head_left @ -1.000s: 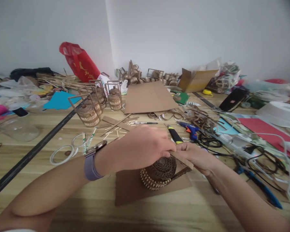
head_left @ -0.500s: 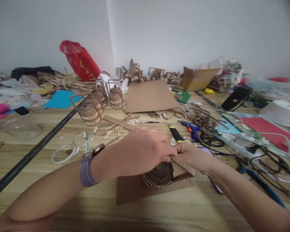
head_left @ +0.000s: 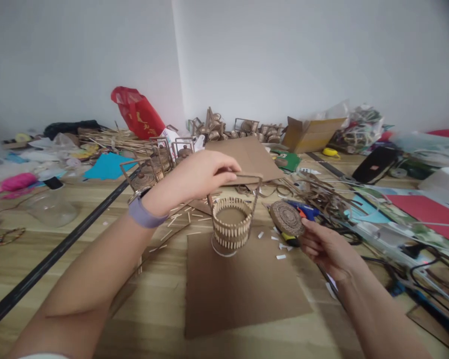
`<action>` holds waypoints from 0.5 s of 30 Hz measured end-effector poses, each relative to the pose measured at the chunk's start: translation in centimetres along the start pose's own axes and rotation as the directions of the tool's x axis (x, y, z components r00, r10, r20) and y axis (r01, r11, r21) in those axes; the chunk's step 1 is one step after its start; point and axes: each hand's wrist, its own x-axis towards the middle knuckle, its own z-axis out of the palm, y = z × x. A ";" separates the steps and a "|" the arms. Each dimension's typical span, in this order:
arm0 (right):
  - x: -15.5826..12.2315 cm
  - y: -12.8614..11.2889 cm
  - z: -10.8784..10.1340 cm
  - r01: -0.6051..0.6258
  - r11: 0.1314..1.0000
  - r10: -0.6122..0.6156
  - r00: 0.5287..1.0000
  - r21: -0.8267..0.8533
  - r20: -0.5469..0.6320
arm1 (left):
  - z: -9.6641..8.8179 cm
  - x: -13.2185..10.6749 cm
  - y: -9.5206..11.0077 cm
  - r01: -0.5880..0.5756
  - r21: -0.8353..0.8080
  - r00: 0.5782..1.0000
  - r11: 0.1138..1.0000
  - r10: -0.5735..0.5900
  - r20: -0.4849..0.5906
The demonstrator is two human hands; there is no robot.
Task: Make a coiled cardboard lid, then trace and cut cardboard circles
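My left hand [head_left: 217,172] grips the top bar of a square brown handle on a small round basket [head_left: 232,234]. The basket stands upright above the far edge of a cardboard sheet [head_left: 243,294]; whether it touches the sheet I cannot tell. Rows of pale short sticks ring its wall, and its top is uncovered, showing a plain brown inside. Off to the right, my right hand [head_left: 322,249] pinches the edge of a round coiled brown lid [head_left: 286,218]. Behind that lid, a blue glue gun [head_left: 310,210] and a yellow-and-black cutter [head_left: 290,239] are partly hidden.
Finished lidded baskets [head_left: 147,174] stand behind my left forearm. Further back are a large cardboard piece [head_left: 254,154], a red bag [head_left: 140,117] and an open box [head_left: 314,133]. Cables and a power strip [head_left: 400,244] lie at right. Small white scraps [head_left: 280,257] and thin sticks are scattered about.
My hands were together over the basket, with a coiled brown face showing. They have moved apart: the basket now stands upright under my left hand, and my right hand holds the lid away from it.
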 end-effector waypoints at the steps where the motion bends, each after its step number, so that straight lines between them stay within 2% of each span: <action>1: 0.0 0.7 0.0 -0.006 1.000 0.006 1.000 0.020 -0.008 | 0.0 0.5 -0.6 0.044 0.049 0.999 0.998 -0.044 -0.014; 6: 0.0 4.2 1.0 -0.026 0.995 0.027 1.000 0.095 -0.007 | 1.0 3.0 -3.9 0.226 0.226 0.973 0.948 -0.209 -0.096; 11: 0.2 6.1 1.8 -0.028 0.992 0.024 0.999 0.122 0.028 | 2.0 4.9 -8.3 0.413 0.310 0.911 0.857 -0.385 -0.150; 15: 0.0 6.9 2.2 -0.035 0.994 0.027 0.997 0.101 0.078 | 3.0 5.9 -11.5 0.513 0.341 0.858 0.788 -0.485 -0.169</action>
